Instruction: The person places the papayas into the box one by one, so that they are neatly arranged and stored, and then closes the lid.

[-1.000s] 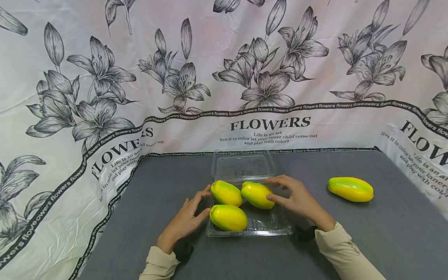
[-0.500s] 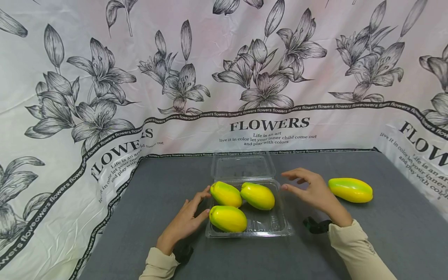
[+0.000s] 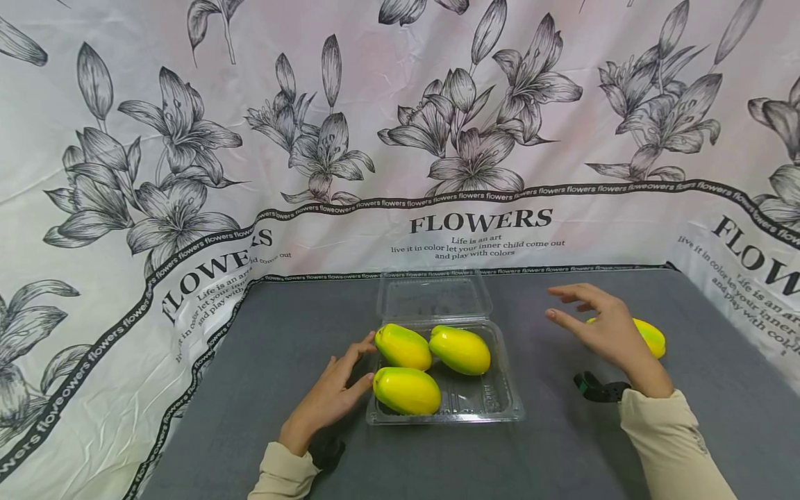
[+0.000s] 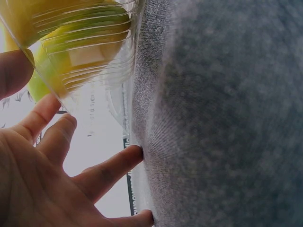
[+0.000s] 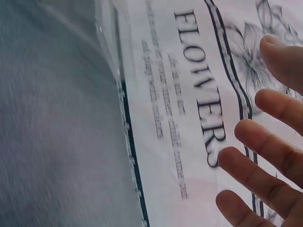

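A clear plastic clamshell box (image 3: 484, 410) stands with its lid (image 3: 434, 295) folded back. In it are three yellow-green papayas: one at back left (image 3: 403, 345), one at back right (image 3: 460, 350) and one at front left (image 3: 407, 391). My left hand (image 3: 331, 392) rests at the box's left side; the left wrist view has its thumb and some fingertips (image 4: 66, 120) against the clear wall, others on the cloth. Over the table to the right, my right hand (image 3: 609, 337) is raised, fingers spread, holding nothing. It partly hides a fourth papaya (image 3: 652, 338) behind it.
Grey cloth (image 3: 294, 326) covers the table. A white curtain (image 3: 350, 239) printed with flowers and lettering hangs along the back and both sides. Dark straps circle both wrists, the right one (image 3: 600, 387) showing below the hand.
My right hand has left the back-right papaya and moved right, out of the box and toward the lone papaya, which it now partly covers. My left hand has stayed in place.
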### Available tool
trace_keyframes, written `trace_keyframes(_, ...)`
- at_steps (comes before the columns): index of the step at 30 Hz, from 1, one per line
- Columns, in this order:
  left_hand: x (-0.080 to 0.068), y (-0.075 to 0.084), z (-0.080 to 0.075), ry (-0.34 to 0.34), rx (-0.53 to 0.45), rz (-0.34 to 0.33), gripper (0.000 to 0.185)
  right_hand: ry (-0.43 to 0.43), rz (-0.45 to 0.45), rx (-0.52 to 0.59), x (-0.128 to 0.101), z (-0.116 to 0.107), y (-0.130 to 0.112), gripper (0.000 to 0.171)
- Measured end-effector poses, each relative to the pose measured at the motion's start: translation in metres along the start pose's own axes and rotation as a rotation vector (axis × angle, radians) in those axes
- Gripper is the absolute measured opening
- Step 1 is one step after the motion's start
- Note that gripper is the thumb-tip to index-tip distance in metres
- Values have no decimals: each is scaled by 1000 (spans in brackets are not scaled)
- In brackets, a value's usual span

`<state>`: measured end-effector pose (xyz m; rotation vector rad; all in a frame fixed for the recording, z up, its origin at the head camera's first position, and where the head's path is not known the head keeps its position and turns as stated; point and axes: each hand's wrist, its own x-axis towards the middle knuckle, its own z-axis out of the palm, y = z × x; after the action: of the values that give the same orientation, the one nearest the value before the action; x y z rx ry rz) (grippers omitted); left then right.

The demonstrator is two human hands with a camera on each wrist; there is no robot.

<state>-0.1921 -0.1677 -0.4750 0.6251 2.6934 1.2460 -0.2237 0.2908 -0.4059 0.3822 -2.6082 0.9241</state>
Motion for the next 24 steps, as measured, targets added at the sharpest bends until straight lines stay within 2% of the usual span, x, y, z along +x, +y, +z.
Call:
trace_keyframes(5, 0, 0, 0, -2, 1, -1, 46, -4, 24, -32, -1, -13, 10, 41)
trace_keyframes(24, 1, -1, 0, 2, -6, 6, 50, -124, 155, -145, -10, -41, 59, 60)
